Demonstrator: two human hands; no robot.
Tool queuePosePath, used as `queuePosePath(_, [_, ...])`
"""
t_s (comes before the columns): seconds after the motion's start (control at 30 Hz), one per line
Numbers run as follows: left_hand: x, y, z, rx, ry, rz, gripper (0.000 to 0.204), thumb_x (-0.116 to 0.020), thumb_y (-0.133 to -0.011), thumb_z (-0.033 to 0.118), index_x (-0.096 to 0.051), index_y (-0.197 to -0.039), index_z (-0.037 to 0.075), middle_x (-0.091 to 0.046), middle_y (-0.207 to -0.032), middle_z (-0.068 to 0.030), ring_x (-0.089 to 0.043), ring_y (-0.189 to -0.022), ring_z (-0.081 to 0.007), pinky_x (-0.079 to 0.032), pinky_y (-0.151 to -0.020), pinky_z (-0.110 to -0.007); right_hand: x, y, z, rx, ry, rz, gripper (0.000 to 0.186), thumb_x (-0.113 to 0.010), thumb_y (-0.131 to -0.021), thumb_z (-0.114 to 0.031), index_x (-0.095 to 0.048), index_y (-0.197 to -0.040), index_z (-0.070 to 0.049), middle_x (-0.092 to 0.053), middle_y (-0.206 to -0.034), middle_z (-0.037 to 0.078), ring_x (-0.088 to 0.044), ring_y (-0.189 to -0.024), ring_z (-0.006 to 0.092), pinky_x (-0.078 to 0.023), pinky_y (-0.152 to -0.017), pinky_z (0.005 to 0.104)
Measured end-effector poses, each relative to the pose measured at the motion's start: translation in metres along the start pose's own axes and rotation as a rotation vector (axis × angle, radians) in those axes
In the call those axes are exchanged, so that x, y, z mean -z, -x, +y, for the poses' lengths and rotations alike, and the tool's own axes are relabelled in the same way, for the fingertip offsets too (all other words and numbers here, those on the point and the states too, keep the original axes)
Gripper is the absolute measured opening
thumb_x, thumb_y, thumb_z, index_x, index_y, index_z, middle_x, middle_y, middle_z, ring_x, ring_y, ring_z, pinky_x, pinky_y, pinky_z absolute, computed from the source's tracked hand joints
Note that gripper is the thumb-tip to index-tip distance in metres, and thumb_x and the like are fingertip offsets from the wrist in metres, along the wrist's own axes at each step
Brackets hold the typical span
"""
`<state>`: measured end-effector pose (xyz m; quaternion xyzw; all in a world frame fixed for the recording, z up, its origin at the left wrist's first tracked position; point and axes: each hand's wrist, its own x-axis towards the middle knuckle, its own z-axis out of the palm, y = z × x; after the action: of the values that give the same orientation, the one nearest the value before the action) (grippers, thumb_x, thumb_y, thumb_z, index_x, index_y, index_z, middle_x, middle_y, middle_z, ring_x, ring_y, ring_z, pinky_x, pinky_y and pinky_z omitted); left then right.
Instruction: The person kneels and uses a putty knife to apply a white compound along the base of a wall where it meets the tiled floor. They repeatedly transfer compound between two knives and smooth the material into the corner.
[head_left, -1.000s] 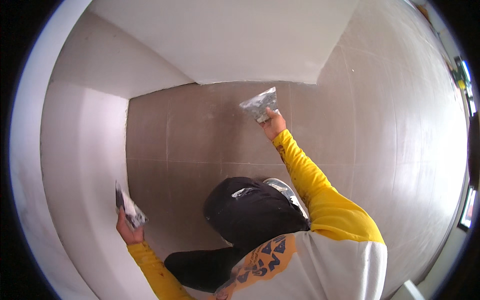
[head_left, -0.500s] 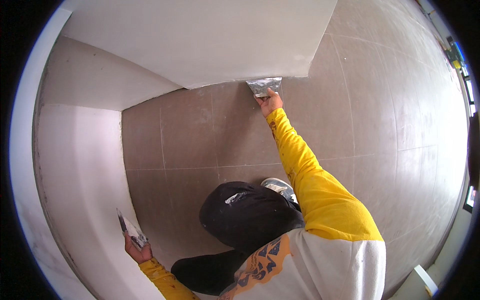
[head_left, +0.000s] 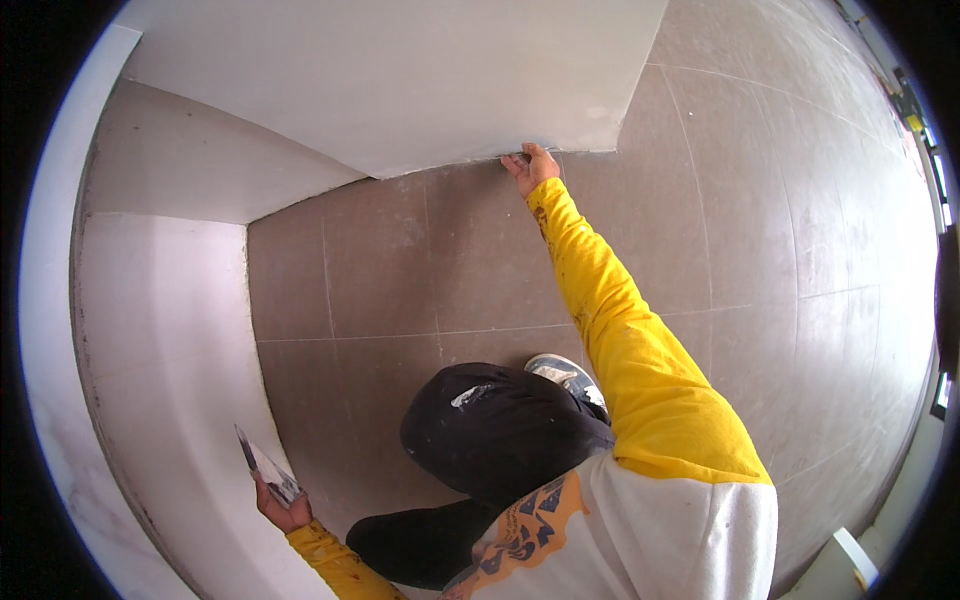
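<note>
My right hand (head_left: 531,167) reaches far forward to the bottom edge of a white wall (head_left: 400,80), where wall meets floor. A putty knife is in its grip; the blade is mostly hidden at the wall's base, only a sliver showing (head_left: 517,157). My left hand (head_left: 283,508) is low at the left, close to the side wall (head_left: 150,380), holding a flat metal trowel (head_left: 262,467) with pale filler on it. Both sleeves are yellow (head_left: 620,340). I am crouched, with a black-trousered knee (head_left: 490,425) and a grey shoe (head_left: 565,375) below me.
Large grey-brown floor tiles (head_left: 760,250) spread out to the right and ahead. White walls form a corner at the left and a protruding block ahead. A white box-like object (head_left: 845,565) sits at the lower right rim.
My right hand moved forward and up, bringing the putty knife from above the floor to the wall's bottom edge. My left hand with the trowel dropped lower.
</note>
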<state>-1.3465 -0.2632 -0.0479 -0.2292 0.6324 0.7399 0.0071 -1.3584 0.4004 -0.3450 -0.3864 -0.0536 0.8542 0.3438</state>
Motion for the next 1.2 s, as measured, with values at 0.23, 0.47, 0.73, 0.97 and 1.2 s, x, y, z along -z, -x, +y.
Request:
queuePosePath(0.23, [0.005, -0.004, -0.008, 0.026, 0.071, -0.123, 0.049, -0.062, -0.085, 0.026, -0.057, -0.13, 0.01, -0.055, -0.133, -0.0049, -0.049, -0.124, -0.0241, -0.041, -0.102, -0.044, 0.027, 0.042, 0.017, 0.085, 0.073, -0.19, 0.028, -0.045, -0.087, -0.002, -0.05, -0.114, -0.001, -0.058, -0.104, 0.013, -0.061, -0.094, 0.0297, -0.057, -0.082, 0.0512])
queuePosePath(0.47, [-0.011, 0.005, -0.007, 0.017, 0.071, -0.2, 0.049, -0.064, -0.085, 0.025, -0.056, -0.131, 0.01, -0.056, -0.133, -0.0061, -0.049, -0.124, -0.027, -0.039, -0.104, -0.047, 0.07, 0.039, 0.004, 0.053, 0.042, -0.086, 0.023, -0.046, -0.087, -0.003, -0.049, -0.11, -0.003, -0.059, -0.103, 0.012, -0.062, -0.092, 0.0283, -0.058, -0.081, 0.0501])
queuePosePath(0.73, [-0.042, 0.034, -0.006, 0.017, 0.16, -0.158, 0.035, -0.064, -0.082, 0.008, -0.064, -0.117, 0.007, -0.07, -0.108, -0.0053, -0.069, -0.083, -0.0173, -0.058, -0.068, -0.031, 0.074, 0.013, -0.021, 0.109, 0.03, -0.084, 0.014, -0.047, -0.088, -0.004, -0.049, -0.102, -0.002, -0.058, -0.1, 0.012, -0.062, -0.088, 0.0279, -0.059, -0.078, 0.0483])
queuePosePath(0.97, [-0.004, 0.009, -0.001, 0.089, 0.167, -0.312, 0.038, -0.062, -0.085, 0.016, -0.061, -0.122, 0.007, -0.064, -0.12, -0.0069, -0.06, -0.105, -0.0234, -0.048, -0.09, -0.041, 0.044, -0.001, -0.043, 0.094, 0.031, -0.076, 0.017, -0.054, -0.091, -0.008, -0.051, -0.106, 0.001, -0.056, -0.104, 0.012, -0.062, -0.088, 0.0282, -0.06, -0.077, 0.0429])
queuePosePath(1.2, [0.038, -0.016, 0.001, 0.027, 0.17, -0.338, 0.038, -0.064, -0.085, 0.018, -0.062, -0.122, 0.008, -0.065, -0.12, -0.0055, -0.061, -0.109, -0.021, -0.048, -0.094, -0.038, 0.028, 0.038, -0.03, 0.14, 0.168, -0.134, 0.033, -0.045, -0.086, -0.001, -0.049, -0.119, 0.001, -0.057, -0.11, 0.015, -0.062, -0.098, 0.0301, -0.058, -0.083, 0.0446])
